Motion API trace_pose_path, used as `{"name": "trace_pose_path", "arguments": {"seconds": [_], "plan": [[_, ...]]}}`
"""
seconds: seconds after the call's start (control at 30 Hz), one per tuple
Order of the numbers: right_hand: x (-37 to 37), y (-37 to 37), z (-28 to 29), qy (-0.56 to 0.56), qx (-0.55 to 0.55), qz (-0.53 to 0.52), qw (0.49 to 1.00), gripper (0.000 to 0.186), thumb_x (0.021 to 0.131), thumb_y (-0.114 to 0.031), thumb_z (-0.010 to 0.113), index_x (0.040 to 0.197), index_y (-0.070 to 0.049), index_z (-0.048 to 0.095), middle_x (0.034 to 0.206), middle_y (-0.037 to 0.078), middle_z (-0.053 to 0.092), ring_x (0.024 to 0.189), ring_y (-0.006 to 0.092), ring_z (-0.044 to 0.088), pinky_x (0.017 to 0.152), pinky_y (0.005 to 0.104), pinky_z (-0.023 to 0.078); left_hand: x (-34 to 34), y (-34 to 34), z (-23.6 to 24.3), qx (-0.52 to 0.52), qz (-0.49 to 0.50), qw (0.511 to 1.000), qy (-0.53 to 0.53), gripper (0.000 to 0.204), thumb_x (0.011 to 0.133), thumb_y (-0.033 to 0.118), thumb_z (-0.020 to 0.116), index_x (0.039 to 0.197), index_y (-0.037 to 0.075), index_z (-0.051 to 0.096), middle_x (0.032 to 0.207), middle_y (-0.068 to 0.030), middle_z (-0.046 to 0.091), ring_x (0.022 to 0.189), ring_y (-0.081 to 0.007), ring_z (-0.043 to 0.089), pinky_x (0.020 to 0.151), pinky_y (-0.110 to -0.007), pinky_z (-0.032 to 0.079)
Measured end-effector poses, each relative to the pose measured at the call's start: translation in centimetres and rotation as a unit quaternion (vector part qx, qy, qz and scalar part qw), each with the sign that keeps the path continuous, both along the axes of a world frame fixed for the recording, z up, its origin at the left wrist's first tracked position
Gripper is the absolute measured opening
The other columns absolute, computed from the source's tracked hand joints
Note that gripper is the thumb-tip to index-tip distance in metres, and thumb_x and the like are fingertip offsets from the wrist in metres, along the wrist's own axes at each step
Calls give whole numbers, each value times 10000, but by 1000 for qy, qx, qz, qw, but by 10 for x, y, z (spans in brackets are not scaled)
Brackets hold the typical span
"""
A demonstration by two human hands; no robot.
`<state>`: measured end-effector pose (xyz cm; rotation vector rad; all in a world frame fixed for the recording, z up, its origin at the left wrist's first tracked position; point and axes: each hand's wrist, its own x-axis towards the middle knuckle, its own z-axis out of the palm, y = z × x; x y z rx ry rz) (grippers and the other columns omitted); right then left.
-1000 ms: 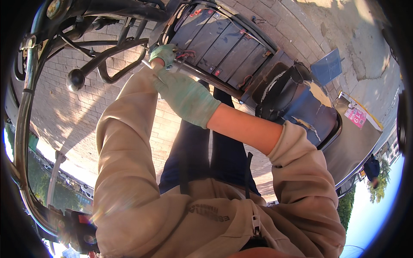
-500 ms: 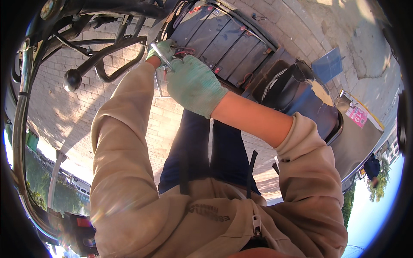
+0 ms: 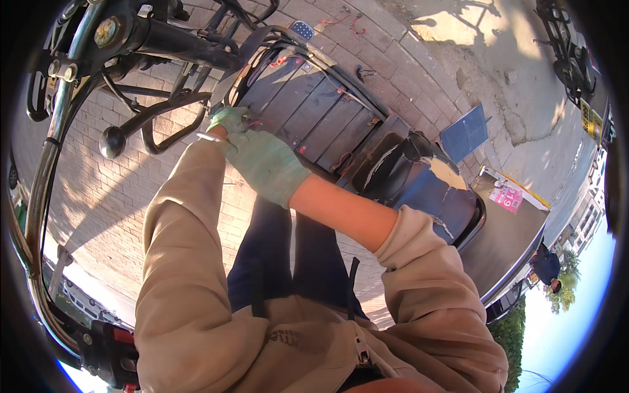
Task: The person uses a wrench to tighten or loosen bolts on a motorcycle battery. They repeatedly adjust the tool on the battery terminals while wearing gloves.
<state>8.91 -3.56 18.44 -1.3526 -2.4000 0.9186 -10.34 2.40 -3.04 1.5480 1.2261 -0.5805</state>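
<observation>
Both my hands wear light green knit gloves and meet at the near left corner of a row of dark grey batteries [image 3: 308,105] in an open vehicle bay. My right hand [image 3: 267,164] is closed on a slim silver metal tool [image 3: 209,136], whose end sticks out to the left across my left wrist; its kind is not clear. My left hand [image 3: 229,120] is bent closed just beyond it, by thin red wires [image 3: 257,122] at the battery edge. What its fingers hold is hidden. Red-covered terminals [image 3: 303,149] show along the batteries.
A torn black seat [image 3: 419,177] lies right of the bay. Beyond it is a blue flat panel [image 3: 464,133]. Black pedal bars with a round knob [image 3: 113,142] and a chrome handlebar [image 3: 59,124] stand at the left. A person [image 3: 546,267] is at the far right.
The view has swung, so the batteries and seat sit further left. The silver tool has turned from steeply slanted to nearly level, with my right hand turning around it. My left hand stays at the battery corner.
</observation>
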Motion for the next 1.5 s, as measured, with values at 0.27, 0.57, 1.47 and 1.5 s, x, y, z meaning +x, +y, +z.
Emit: {"name": "trace_pose_path", "arguments": {"seconds": [0.27, 0.57, 1.47, 1.5], "plan": [[-4, 12, 16, -109, -46, 34, 992, 307, 887, -107, 565, 1187, -118, 629, 1003, 64, 690, 977, 255, 659, 833, 381, 490, -10, 0, -18, 22, -71, 997, -26, 223, 842, 120, 674, 1066, 124, 681, 945, -152, 735, 909, -329, 709, 813, -399, 535], [-9, -1, 21, -174, -129, 109, 970, 235, 862, -112, 622, 1095, -124, 653, 932, 42, 685, 852, 227, 704, 693, 347, 499, -27, 16, -43, -66, -246, 964, -80, 281, 875, 215, 669, 1143, 177, 744, 1169, -90, 714, 1080, -290, 668, 951, -393, 503], [-1, 1, 15, -146, -14, 147, 978, 262, 824, -132, 592, 1072, -108, 672, 984, 47, 644, 979, 226, 618, 885, 356, 455, -20, 14, -46, -122, -139, 982, -48, 322, 864, 183, 651, 1169, 165, 749, 1175, -86, 730, 1084, -241, 682, 974, -348, 509], [1, 2, 17, -145, 8, 145, 979, 193, 818, -140, 603, 987, -122, 694, 931, 34, 647, 978, 229, 616, 873, 365, 451, -22, 15, -48, -117, -156, 978, -69, 319, 864, 198, 659, 1168, 164, 749, 1177, -85, 729, 1084, -242, 681, 975, -351, 508]]}}
